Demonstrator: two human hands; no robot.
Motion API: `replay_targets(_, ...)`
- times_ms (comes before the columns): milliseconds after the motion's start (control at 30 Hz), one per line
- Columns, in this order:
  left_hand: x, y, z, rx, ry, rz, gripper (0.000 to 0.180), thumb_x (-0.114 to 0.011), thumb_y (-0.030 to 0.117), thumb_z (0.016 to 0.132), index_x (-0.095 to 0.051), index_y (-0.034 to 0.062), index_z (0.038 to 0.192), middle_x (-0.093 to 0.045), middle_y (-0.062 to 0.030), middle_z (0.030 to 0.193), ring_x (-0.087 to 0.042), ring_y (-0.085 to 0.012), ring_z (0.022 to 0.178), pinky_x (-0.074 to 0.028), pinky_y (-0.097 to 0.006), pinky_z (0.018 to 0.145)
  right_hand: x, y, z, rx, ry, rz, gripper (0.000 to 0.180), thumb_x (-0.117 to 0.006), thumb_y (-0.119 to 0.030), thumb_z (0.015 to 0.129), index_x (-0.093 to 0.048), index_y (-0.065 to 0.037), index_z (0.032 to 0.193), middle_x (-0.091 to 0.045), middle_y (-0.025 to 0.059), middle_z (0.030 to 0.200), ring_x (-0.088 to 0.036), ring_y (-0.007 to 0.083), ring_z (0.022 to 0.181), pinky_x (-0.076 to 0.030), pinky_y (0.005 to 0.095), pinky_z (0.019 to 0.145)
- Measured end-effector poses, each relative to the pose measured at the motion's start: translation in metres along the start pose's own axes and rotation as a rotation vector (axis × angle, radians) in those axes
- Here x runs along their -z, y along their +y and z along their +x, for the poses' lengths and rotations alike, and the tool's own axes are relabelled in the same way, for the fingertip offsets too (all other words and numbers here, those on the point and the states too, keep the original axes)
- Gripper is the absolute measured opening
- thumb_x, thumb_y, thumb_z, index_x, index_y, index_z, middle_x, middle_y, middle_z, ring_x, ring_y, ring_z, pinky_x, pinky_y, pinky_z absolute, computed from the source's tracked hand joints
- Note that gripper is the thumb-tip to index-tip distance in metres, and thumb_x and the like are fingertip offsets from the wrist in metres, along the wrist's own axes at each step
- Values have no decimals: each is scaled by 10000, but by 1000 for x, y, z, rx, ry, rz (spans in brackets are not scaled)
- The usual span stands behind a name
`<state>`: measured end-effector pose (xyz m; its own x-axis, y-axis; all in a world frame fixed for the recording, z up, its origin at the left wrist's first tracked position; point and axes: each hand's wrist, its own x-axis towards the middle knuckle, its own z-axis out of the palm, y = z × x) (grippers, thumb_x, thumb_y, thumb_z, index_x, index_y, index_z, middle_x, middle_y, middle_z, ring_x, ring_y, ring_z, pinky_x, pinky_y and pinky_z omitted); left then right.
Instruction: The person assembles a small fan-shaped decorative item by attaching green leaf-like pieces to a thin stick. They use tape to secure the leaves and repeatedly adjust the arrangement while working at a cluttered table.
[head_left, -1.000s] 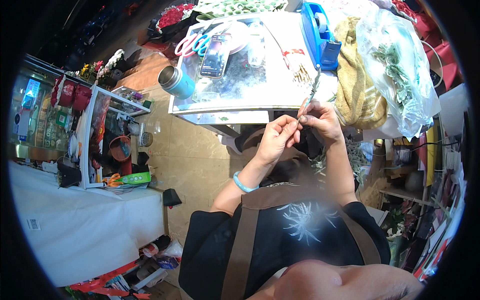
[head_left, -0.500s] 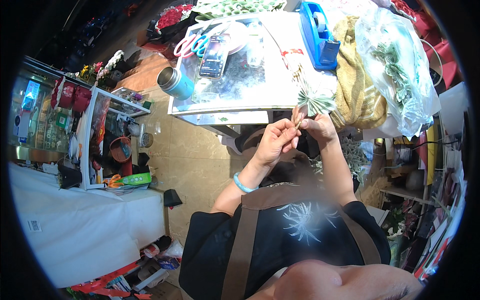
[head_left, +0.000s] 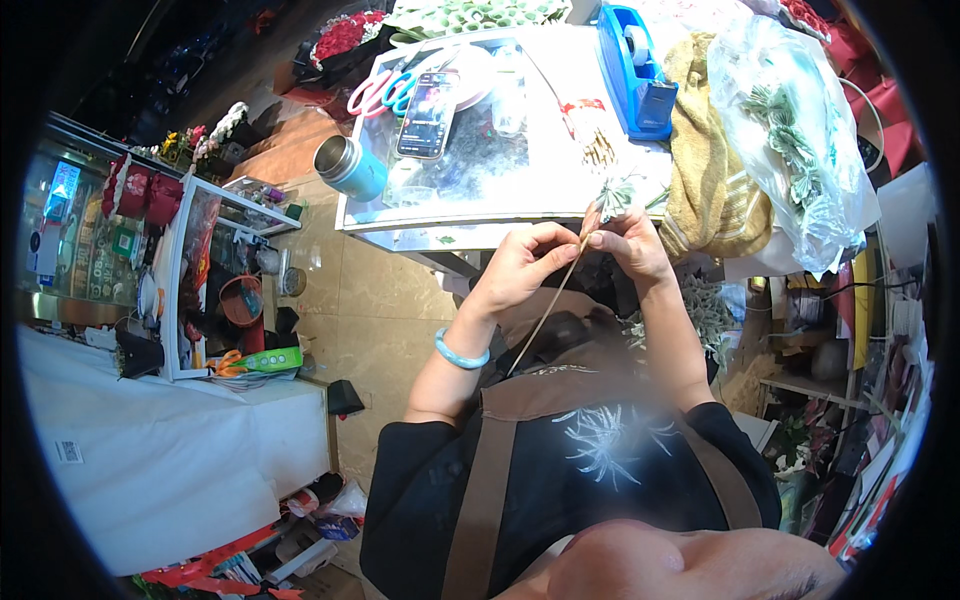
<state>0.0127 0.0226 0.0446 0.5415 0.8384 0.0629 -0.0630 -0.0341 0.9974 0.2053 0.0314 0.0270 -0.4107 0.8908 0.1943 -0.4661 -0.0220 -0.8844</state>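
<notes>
A thin wooden stick (head_left: 546, 316) slants down toward my apron from between my hands, just past the front edge of the glass-topped table. Its upper end meets a pale green pleated fan-shaped leaf (head_left: 614, 197). With thumb and fingertips, my left hand (head_left: 530, 262) pinches the stick just below the leaf. My right hand (head_left: 634, 246) grips at the leaf's base, fingers closed round it, so the join itself is hidden. Beyond the leaf, a bundle of sticks (head_left: 598, 148) with a red wrap lies on the table.
On the white-framed table (head_left: 440, 222) are a phone (head_left: 428, 115), scissors (head_left: 371, 93), a blue steel flask (head_left: 352, 168) and a blue tape dispenser (head_left: 637, 80). To the right lie a mustard cloth (head_left: 693, 150) and a clear plastic bag (head_left: 835, 160) with green pleated leaves.
My left hand has shifted left and turned, and the long stick now shows below it. The leaf has tilted and moved slightly left; my right hand stays near the same place.
</notes>
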Motion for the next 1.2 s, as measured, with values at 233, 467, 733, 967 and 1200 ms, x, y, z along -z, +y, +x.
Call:
replay_targets(233,3,18,-5,-162,10,563,93,-564,70,844,-572,-16,879,-570,-110,743,-551,-189,653,-438,-286,590,-2,3,0,-72,22,-43,113,-667,-65,772,-622,13,840,-630,56,818,-576,104,764,-452,246,732)
replay_targets(467,1,23,-10,-178,15,569,83,-567,30,822,-557,-9,895,-564,-128,770,-573,-239,674,-453,-311,612,-7,6,1,-72,30,30,117,-657,-60,773,-627,26,847,-635,59,809,-574,100,759,-449,235,716)
replay_targets(733,1,5,-9,-472,147,799,144,-611,-22,716,-592,23,852,-600,-96,799,-588,-261,684,-481,-323,607,-12,5,-1,-53,78,-31,131,-664,-66,723,-576,-24,810,-579,37,770,-519,100,688,-396,223,619)
replay_targets(967,-9,-19,-4,-700,398,932,164,-615,4,729,-619,25,892,-617,-94,786,-599,-213,621,-488,-315,556,-8,9,1,-39,65,20,132,-671,-117,769,-627,-13,838,-605,20,773,-539,81,732,-420,211,677)
replay_targets(1200,-8,-29,-11,117,54,-247,221,-537,176,899,-625,-26,923,-647,-65,832,-604,-127,740,-477,-248,663,-5,7,-1,-29,105,10,107,-653,-53,786,-621,5,871,-621,44,804,-570,101,725,-457,228,649)
